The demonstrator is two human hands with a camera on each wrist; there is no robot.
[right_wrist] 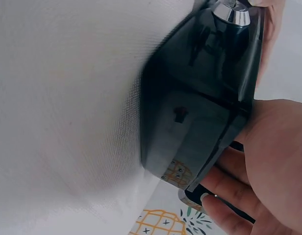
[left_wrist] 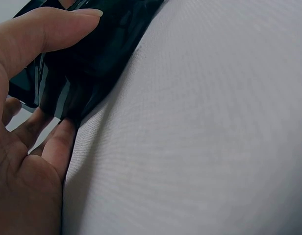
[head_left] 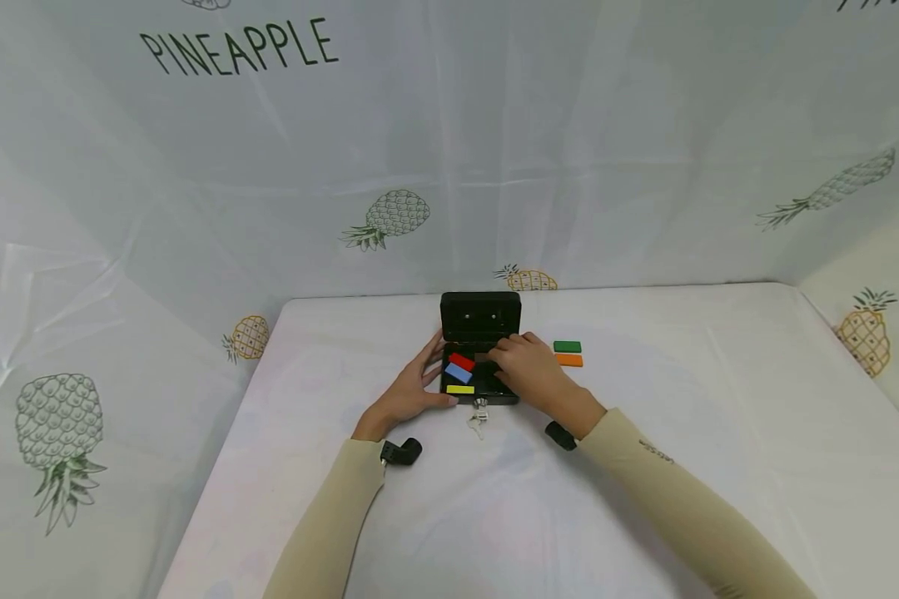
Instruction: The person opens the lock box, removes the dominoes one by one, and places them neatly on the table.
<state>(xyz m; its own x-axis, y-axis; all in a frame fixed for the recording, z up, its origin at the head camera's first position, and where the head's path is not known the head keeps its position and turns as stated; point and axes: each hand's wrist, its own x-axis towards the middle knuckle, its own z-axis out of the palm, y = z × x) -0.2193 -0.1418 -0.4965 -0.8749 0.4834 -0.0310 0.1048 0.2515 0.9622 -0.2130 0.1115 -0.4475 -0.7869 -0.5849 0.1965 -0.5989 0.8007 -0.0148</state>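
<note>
Beige sleeves (head_left: 682,482), keys (head_left: 477,424) before box (head_left: 500,399), blocks (head_left: 568,360) beside

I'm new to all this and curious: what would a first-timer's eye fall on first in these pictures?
Probably the black box mid-picture in the head view, its lid raised, with a red block, blue block and yellow block inside. The left hand holds its left side, while the right hand reaches over its right side. Behind, a pineapple drawing stands out on the pale cloth.
</note>
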